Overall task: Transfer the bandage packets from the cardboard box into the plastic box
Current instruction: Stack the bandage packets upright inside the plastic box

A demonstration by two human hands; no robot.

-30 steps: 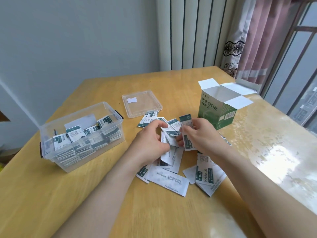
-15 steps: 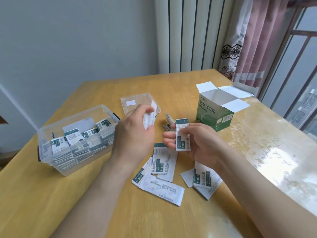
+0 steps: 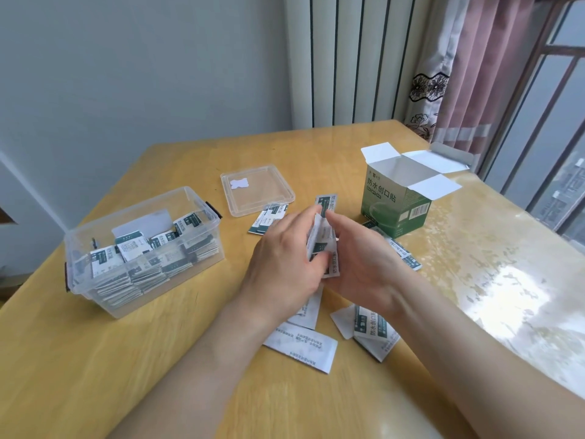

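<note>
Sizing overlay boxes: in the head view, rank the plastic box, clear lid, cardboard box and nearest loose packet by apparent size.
1. plastic box
2. cardboard box, flaps spread
3. clear lid
4. nearest packet, narrower than the lid though enlarged by closeness

Held packets (image 3: pixel 322 240) lie mostly hidden behind left hand (image 3: pixel 285 259).

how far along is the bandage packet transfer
Done: many packets sit in the plastic box, and the cardboard box stands open. In hand: left hand and right hand together hold a small bundle of packets. Left: that bundle plus loose packets scattered on the table.
</note>
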